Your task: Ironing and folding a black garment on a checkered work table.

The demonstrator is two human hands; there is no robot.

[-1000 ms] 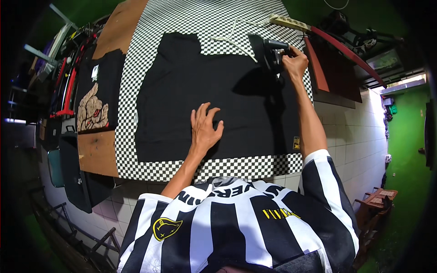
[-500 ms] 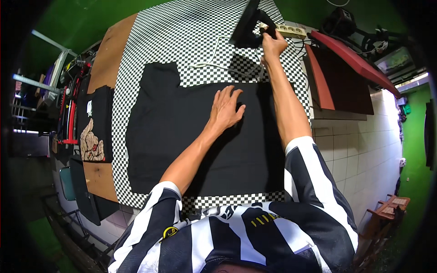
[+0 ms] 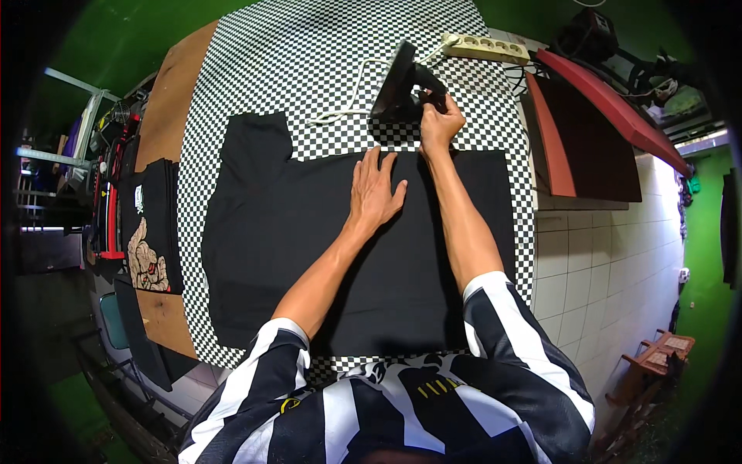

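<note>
since half a second back the iron (image 3: 399, 83) has come off the black t-shirt (image 3: 348, 255) and now stands tipped up on its heel on the checkered ironing cloth (image 3: 309, 62), just past the shirt's far edge. right hand (image 3: 439, 124) is wrapped round the handle, fingers curled shut on it. left hand (image 3: 375, 189) lies flat on the shirt, fingers spread a bit, tips pointing at the iron and just short of the shirt's edge.

progress-wise, i'd say the pressing on this side looks mostly done: the shirt lies smooth and flat under the palm, one sleeve out well left of the fingers. cord (image 3: 348, 104) trails to the power strip (image 3: 485, 48) beyond the right knuckles. a folded stack of printed black shirts (image 3: 151, 232) waits far left, so folding's probably still left.
</note>
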